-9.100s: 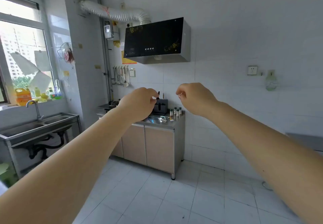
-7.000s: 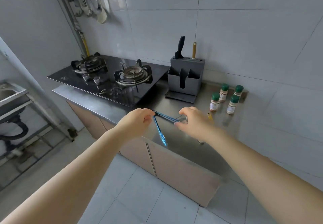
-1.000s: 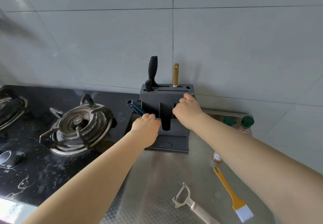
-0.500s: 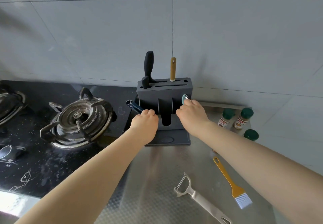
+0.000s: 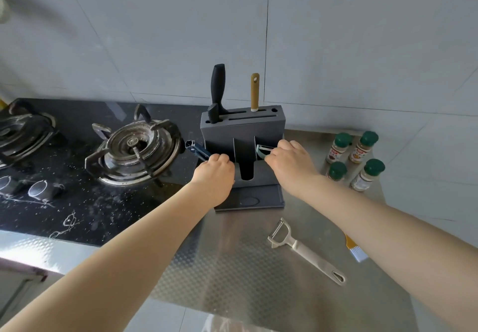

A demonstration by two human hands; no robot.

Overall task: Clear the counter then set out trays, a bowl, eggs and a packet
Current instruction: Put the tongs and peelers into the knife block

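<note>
A dark grey knife block (image 5: pixel 243 127) stands at the back of the steel counter (image 5: pixel 245 259), with open front compartments. My left hand (image 5: pixel 214 173) is closed on a dark blue utensil (image 5: pixel 198 150), whose end sticks out left of the block's left compartment. My right hand (image 5: pixel 292 163) grips a pale teal peeler (image 5: pixel 262 150) at the block's right compartment. A beige peeler (image 5: pixel 302 249) lies loose on the counter in front. A yellow-handled brush (image 5: pixel 355 251) lies beside it, mostly hidden by my right arm.
A black gas hob with a burner (image 5: pixel 134 153) lies left of the block. Several green-capped spice jars (image 5: pixel 354 161) stand at the right by the wall. A black knife handle (image 5: pixel 217 91) and a wooden handle (image 5: pixel 254 91) rise from the block's top.
The view has dropped and pulled back a little. Both hands stay at the block's front compartments, and the teal peeler head shows more clearly beside my right hand.
</note>
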